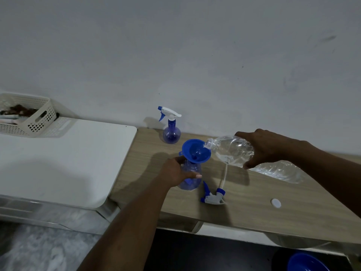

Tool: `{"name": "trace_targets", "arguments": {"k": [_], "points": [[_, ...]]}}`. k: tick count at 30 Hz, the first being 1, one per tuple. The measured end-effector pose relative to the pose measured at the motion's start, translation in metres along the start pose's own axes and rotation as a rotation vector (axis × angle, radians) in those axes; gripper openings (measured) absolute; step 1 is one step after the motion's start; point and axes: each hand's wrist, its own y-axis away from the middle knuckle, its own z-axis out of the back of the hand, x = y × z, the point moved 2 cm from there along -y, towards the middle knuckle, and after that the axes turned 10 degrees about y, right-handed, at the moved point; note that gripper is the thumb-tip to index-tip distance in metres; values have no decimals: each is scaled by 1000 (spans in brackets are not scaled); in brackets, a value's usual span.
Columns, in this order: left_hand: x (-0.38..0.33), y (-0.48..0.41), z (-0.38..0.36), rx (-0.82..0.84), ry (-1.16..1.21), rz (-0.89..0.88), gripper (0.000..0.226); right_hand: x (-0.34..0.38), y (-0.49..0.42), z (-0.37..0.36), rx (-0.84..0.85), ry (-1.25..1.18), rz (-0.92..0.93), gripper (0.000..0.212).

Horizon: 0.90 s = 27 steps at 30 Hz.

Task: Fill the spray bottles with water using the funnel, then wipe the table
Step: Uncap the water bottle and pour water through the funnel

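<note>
My left hand (175, 172) grips an uncapped blue spray bottle (190, 177) standing on the wooden table (293, 208). A blue funnel (196, 151) sits in its neck. My right hand (261, 147) holds a large clear water bottle (232, 150) tipped over, its mouth at the funnel's rim. The removed spray head (214, 197) with its white tube lies on the table just in front. A second blue spray bottle (171, 126), with its trigger head on, stands upright near the wall.
A white bottle cap (275, 203) lies on the table to the right. A lower white surface (58, 159) adjoins on the left, carrying a cream basket (29, 116). A blue basin (306, 263) shows below the table's front edge.
</note>
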Motion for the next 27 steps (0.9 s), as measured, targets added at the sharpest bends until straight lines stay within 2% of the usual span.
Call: {"name": "trace_targets", "arguments": {"k": [4, 8, 12, 16, 20, 24, 27], "points": [[3, -2, -1, -5, -25, 9, 59, -1, 2, -8, 17, -38, -30, 111], [1, -1, -1, -10, -21, -7, 56, -4, 7, -27, -66, -248, -81, 108], [1, -2, -3, -7, -6, -1, 65, -5, 14, -50, -314, -528, -78, 90], [-2, -1, -4, 19, 33, 27, 57, -2, 21, -71, -539, -717, -199, 89], [-4, 1, -3, 12, 13, 6, 48, -1, 22, -91, -691, -817, -361, 92], [-4, 0, -4, 15, 27, 29, 57, 5, 24, -105, -818, -846, -537, 90], [-4, 0, -4, 14, 19, 38, 58, 9, 23, -116, -880, -903, -604, 90]]}}
